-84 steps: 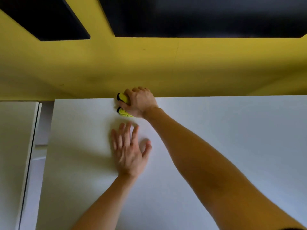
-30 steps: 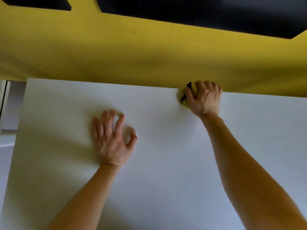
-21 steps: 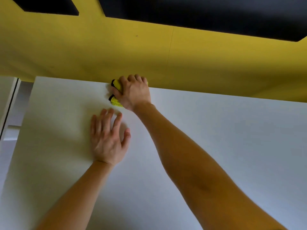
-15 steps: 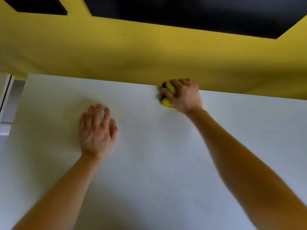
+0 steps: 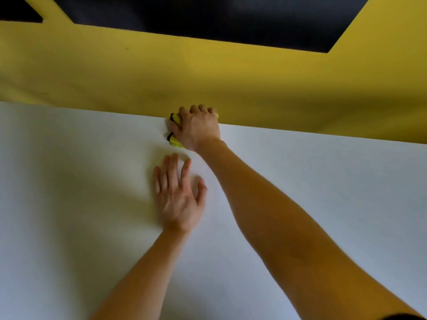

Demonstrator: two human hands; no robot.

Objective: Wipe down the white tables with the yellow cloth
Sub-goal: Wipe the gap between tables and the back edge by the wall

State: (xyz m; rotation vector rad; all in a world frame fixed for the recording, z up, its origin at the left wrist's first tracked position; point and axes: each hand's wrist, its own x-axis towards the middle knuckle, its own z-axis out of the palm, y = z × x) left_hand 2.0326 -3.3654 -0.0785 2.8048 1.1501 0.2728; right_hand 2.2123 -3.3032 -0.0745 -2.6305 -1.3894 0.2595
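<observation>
At the bench's (image 5: 323, 204) far edge, right hand (image 5: 198, 128) grips the mostly hidden yellow cloth (image 5: 174, 140); left hand (image 5: 178, 195) rests flat, fingers spread.

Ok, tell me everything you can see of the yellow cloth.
The yellow cloth is bunched under the right hand, whose curled fingers grip it, so only bits show: two bright yellow folds with dark edging at the thumb side and a sliver by the little finger. It looks like soft fabric. It sits pressed on the white table at the far edge, by the yellow wall. The left hand lies flat nearby, apart from it.
</observation>
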